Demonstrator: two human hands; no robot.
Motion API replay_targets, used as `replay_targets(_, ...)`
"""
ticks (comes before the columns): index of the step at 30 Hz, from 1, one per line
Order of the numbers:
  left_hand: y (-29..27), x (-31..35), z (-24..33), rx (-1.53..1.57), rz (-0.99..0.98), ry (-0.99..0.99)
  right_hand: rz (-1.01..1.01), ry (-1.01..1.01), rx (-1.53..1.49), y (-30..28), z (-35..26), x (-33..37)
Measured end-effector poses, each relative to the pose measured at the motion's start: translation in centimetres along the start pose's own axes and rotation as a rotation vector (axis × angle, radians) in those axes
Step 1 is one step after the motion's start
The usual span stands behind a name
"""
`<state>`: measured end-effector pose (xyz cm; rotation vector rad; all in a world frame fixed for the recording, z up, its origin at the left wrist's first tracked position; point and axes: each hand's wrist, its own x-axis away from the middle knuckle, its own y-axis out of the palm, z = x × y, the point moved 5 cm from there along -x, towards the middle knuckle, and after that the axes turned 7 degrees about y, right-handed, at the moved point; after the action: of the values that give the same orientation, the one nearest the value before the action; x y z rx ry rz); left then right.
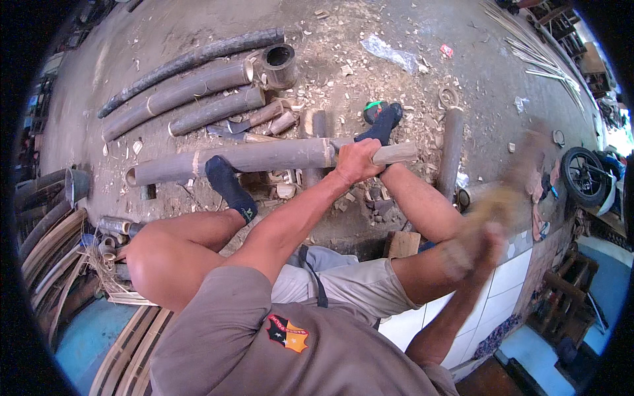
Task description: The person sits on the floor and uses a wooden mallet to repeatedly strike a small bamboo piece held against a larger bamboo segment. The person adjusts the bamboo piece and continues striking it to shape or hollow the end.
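A smooth grey bamboo tube (261,158), ringed by pale nodes and hollow-ended, lies at nine o'clock from the left hand (360,160), which clenches a pale wooden rod (396,154). At four o'clock from there, the right hand (490,245) grips a brown tool (500,208), too blurred for me to trace.

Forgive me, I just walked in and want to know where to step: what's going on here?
A seated person has the left hand closed around a pale wooden piece at the right end of a long bamboo tube, with the left foot on that tube. The right hand, off to the right, is at a brown object too blurred to identify. Wood chips litter the floor, and more bamboo pieces lie beyond the tube.
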<state>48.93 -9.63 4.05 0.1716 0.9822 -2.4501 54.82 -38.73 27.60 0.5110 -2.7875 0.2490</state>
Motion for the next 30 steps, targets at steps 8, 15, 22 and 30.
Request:
replay_targets(8,-0.5,-0.3,-1.0,-0.022,0.006,0.023,0.006,0.169,0.307,7.6,3.1,3.4)
replay_targets(15,-0.5,0.7,0.1,0.038,0.028,0.02,0.197,-0.021,-0.185,0.6,0.0,-1.6)
replay_targets(22,0.3,1.2,-0.9,-0.015,-0.087,0.02,-0.117,0.226,-0.006,9.0,7.6,2.4)
replay_targets(30,-13.9,7.9,-6.5,-0.342,-0.03,0.074,-0.16,0.181,-0.03,11.4,8.3,-1.2)
